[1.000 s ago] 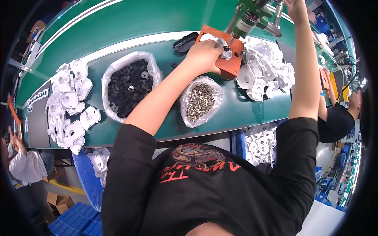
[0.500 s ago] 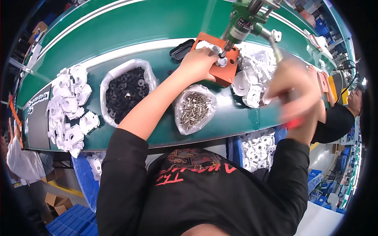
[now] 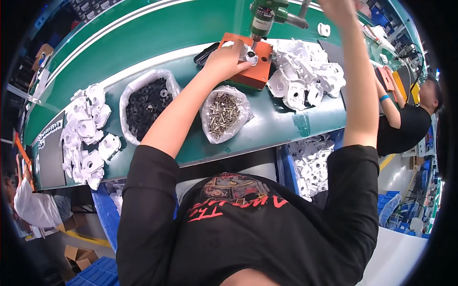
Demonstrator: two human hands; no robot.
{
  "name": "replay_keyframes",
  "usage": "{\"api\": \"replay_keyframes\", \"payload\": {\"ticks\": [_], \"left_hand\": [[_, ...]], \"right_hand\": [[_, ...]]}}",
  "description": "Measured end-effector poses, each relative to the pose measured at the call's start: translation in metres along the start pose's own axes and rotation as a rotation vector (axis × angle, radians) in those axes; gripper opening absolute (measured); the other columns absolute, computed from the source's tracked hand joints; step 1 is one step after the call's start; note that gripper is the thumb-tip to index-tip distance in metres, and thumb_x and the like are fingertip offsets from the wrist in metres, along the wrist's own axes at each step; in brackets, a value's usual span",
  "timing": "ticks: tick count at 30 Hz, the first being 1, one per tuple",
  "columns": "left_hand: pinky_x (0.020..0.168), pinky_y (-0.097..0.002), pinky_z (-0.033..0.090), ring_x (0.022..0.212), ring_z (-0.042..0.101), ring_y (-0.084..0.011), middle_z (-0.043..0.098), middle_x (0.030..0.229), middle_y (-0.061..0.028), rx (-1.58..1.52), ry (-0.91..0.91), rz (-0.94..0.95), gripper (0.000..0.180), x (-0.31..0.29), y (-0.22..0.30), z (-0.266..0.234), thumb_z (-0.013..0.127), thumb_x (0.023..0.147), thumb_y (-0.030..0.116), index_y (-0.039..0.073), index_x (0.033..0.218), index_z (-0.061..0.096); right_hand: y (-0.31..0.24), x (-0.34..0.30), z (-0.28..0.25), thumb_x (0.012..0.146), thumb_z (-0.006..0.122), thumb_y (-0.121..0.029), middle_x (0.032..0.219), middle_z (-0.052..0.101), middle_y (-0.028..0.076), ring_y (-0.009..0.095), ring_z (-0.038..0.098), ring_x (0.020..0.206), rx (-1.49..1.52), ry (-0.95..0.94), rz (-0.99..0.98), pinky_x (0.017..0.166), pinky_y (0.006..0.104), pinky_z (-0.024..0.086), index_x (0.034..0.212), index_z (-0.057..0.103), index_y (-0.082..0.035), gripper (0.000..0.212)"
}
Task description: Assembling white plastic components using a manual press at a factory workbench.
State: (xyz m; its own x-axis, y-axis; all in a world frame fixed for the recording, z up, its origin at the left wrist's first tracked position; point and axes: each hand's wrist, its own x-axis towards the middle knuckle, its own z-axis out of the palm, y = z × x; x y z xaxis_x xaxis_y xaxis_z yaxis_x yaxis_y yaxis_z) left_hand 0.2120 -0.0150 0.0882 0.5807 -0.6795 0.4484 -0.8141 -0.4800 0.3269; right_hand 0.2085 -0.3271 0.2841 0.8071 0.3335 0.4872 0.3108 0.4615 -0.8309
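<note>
My left hand (image 3: 222, 63) reaches over an orange fixture block (image 3: 255, 76), its fingers closed on a white plastic part (image 3: 243, 51) lying on top. A dark round centre (image 3: 251, 55) shows in that part near my fingertips. Above the block stands a green hand press (image 3: 263, 18), its metal spindle (image 3: 256, 41) close behind the part. My right hand (image 3: 338, 10) is raised at the top edge, near the press lever (image 3: 296, 20). Its fingers are cut off by the frame, so what it holds cannot be made out.
A bag of screws (image 3: 223, 114) and a bag of black rings (image 3: 148, 106) stand on the green bench. White parts lie piled right (image 3: 305, 71) and left (image 3: 86, 128). A black case (image 3: 205, 55) sits beside the block. A co-worker (image 3: 405, 114) sits at the right.
My right hand has gone from low on the right up to the top edge. The press lever has swung upward and the spindle has come off the part. My left hand stays at the block.
</note>
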Motion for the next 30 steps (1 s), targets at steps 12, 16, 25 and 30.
{"api": "replay_keyframes", "payload": {"ticks": [12, 16, 25, 30], "left_hand": [[0.085, -0.0398, 0.042, 0.098, 0.058, -0.0313, 0.059, 0.103, -0.016, 0.007, -0.245, -0.149, 0.048, 0.034, -0.023, -0.022, 0.064, 0.072, 0.036, 0.004, 0.106, 0.053], [0.072, -0.0415, 0.048, 0.089, 0.062, -0.0317, 0.065, 0.093, -0.0157, 0.21, -0.235, -0.022, 0.051, 0.047, -0.032, -0.025, 0.063, 0.072, 0.037, 0.009, 0.112, 0.052], [0.079, -0.0391, 0.048, 0.09, 0.061, -0.031, 0.061, 0.1, -0.0134, 0.156, -0.336, -0.182, 0.039, 0.006, -0.03, -0.06, 0.052, 0.08, 0.041, 0.028, 0.117, 0.056], [0.078, -0.039, 0.047, 0.09, 0.061, -0.0306, 0.062, 0.1, -0.0141, 0.019, -0.195, -0.226, 0.038, -0.028, -0.074, -0.071, 0.054, 0.083, 0.04, 0.017, 0.112, 0.059]], "right_hand": [[0.062, -0.181, 0.062, 0.088, 0.052, -0.023, 0.1, 0.065, 0.008, 0.016, 0.06, 0.091, -1.142, 0.74, 0.221, 0.079, 0.0272, 0.044, 0.108, 0.06, 0.0, 0.032], [0.115, -0.252, 0.066, 0.078, 0.064, -0.017, 0.099, 0.063, 0.009, 0.02, 0.056, 0.094, -1.419, 0.873, 0.304, 0.081, 0.029, 0.042, 0.107, 0.06, -0.001, 0.033], [0.196, -0.3, 0.059, 0.078, 0.069, -0.023, 0.117, 0.056, 0.019, 0.033, 0.051, 0.11, -1.611, 0.966, 0.378, 0.095, 0.0396, 0.038, 0.119, 0.053, 0.001, 0.049], [0.199, -0.295, 0.048, 0.081, 0.066, -0.026, 0.101, 0.062, 0.017, 0.028, 0.057, 0.093, -1.449, 1.15, 0.329, 0.084, 0.0356, 0.043, 0.106, 0.06, 0.004, 0.039]]}}
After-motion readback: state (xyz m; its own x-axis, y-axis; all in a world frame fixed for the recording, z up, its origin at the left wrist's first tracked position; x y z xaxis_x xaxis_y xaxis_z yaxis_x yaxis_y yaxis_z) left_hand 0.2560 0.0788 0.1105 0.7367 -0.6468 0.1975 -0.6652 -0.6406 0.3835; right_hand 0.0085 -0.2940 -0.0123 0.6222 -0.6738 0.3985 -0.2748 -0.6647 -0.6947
